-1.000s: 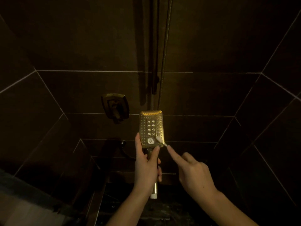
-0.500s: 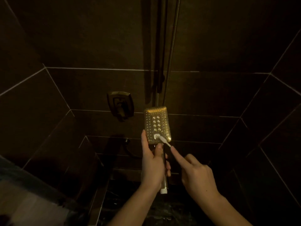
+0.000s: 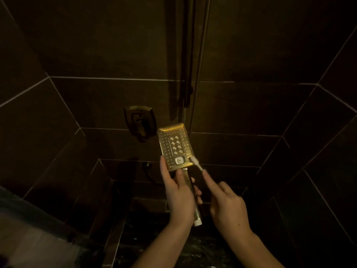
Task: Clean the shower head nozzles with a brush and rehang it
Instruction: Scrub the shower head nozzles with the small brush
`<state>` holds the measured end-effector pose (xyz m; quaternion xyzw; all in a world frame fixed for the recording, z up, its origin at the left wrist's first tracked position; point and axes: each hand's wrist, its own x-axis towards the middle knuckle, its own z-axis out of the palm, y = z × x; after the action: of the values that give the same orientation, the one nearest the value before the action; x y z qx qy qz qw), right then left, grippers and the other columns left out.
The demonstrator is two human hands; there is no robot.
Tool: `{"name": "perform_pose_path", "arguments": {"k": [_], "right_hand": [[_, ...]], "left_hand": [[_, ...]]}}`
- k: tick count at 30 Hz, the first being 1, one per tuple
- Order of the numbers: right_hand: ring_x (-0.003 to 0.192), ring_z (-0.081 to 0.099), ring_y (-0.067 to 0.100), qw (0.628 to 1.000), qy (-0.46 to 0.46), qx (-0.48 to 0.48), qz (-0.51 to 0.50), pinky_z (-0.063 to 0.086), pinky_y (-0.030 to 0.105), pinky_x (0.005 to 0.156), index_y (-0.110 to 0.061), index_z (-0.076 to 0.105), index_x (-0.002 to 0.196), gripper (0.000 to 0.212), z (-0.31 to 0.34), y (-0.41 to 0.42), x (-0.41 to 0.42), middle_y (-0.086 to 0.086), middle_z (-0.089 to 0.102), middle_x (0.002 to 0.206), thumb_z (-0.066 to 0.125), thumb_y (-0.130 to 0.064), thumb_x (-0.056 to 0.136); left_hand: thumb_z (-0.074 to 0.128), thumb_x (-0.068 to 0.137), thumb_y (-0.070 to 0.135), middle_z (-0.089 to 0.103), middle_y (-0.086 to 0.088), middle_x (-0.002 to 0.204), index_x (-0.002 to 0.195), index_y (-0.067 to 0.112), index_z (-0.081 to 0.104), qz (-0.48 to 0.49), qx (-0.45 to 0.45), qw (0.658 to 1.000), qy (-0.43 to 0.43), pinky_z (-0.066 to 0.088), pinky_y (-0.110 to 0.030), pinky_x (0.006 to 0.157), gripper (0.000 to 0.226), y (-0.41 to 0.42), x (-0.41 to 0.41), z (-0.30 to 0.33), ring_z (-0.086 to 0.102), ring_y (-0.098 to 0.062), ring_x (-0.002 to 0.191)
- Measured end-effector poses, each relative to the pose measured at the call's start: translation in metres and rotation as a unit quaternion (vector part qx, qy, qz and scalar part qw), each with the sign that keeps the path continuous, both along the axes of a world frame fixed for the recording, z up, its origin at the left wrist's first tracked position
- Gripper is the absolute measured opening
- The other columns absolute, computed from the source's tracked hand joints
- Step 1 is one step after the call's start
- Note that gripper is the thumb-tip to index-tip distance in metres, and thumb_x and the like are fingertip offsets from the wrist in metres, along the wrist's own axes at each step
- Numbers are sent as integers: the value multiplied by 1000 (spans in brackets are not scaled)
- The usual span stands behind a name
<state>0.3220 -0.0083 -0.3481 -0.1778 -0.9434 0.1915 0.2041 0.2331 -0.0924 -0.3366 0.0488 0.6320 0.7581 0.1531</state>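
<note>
A gold rectangular shower head [image 3: 174, 145] with rows of nozzles and a white button faces me, tilted slightly left. My left hand [image 3: 180, 192] grips its handle just below the head, thumb on the neck. A small white brush [image 3: 196, 163] touches the head's lower right corner. My right hand [image 3: 227, 205] holds the brush, index finger stretched along its handle; most of the handle is hidden by the fingers.
Dark tiled walls enclose the shower. A gold mixer valve [image 3: 140, 122] sits on the wall left of the head. A vertical rail [image 3: 188, 55] and the hose [image 3: 201, 55] run up behind it. A dark ledge [image 3: 116, 235] lies below, with a pale surface [image 3: 29, 238] at lower left.
The brush has slid from the white button to the head's lower right corner. The head has tilted a little to the left.
</note>
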Motion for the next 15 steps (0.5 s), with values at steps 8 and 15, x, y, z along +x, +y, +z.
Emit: {"name": "perform_pose_path", "arguments": {"k": [8,15], "right_hand": [[55,54,8,999,-25,25,8,53,24,46,-42,12,150,107,1,8,4,-5,57,88,77,-9,72],[52,55,9,996,-55,51,48,52,23,44,-40,10,151,111,-2,1,6,-5,58,88,81,-13,69]], "left_hand": [[39,110,21,67,13,107,150,64,15,-32,-35,998,37,56,-22,57,63,-3,0,-1,70,-1,72],[39,109,13,55,19,126,154,59,10,-58,-63,995,42,54,-14,57,71,1,3,-6,66,15,73]]}}
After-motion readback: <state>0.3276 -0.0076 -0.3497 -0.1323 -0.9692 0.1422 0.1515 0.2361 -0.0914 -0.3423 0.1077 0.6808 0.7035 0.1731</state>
